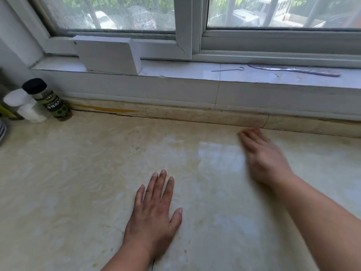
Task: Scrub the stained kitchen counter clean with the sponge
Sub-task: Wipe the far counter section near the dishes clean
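Observation:
The beige marble-look counter fills the lower view, with yellowish stains and a wet sheen near its middle. My left hand lies flat on it, palm down and fingers spread, holding nothing. My right hand is farther back on the right, close to the stained backsplash strip. It is motion-blurred, palm down, with its fingers pointing toward the wall. No sponge shows in this view, and whatever lies under the right palm is hidden.
Spice bottles stand at the back left: one with a black cap and a white one. On the window sill are a white box, a thin metal hook and a flat utensil.

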Tool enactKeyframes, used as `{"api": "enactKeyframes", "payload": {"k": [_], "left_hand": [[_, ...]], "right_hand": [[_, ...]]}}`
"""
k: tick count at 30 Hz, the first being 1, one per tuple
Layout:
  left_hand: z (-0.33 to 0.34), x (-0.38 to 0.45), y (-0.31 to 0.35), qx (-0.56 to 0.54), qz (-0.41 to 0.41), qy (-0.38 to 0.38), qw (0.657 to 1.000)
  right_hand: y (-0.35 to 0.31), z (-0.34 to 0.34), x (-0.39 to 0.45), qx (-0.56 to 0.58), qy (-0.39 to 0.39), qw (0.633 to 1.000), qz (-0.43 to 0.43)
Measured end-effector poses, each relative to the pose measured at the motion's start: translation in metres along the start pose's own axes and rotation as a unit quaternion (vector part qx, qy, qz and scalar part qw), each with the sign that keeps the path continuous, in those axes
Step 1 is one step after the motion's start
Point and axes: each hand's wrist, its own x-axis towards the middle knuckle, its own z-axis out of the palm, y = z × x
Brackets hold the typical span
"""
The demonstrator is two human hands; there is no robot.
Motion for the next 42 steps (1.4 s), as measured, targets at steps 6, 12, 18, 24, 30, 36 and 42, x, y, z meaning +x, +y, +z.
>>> {"api": "enactKeyframes", "payload": {"k": [6,12,18,24,30,36,42], "left_hand": [[0.002,0.001,-0.002,-0.006,0.006,-0.004,1.000],[0.001,0.001,-0.006,-0.023,0.001,-0.025,0.999],[-0.013,0.004,-0.003,-0.038,-0.019,-0.068,0.997],[-0.021,0.007,0.004,-0.026,-0.045,-0.117,0.992],[-0.030,-0.002,0.083,-0.052,-0.046,-0.156,0.985],[-0.031,0.002,0.175,-0.072,0.000,-0.184,0.980],[-0.031,0.001,0.177,-0.062,0.001,-0.186,0.981]], "right_hand": [[0.136,-0.025,-0.085,0.000,0.012,0.962,0.273],[0.006,-0.004,-0.061,0.051,0.009,0.981,0.187],[-0.045,0.009,-0.102,0.061,-0.045,0.997,-0.023],[0.085,-0.011,-0.198,0.018,-0.026,0.996,0.086],[0.179,-0.033,-0.290,0.013,-0.003,0.962,0.274],[0.092,-0.007,-0.285,0.035,-0.003,0.971,0.238],[-0.018,0.008,-0.324,0.057,-0.034,0.997,0.031]]}}
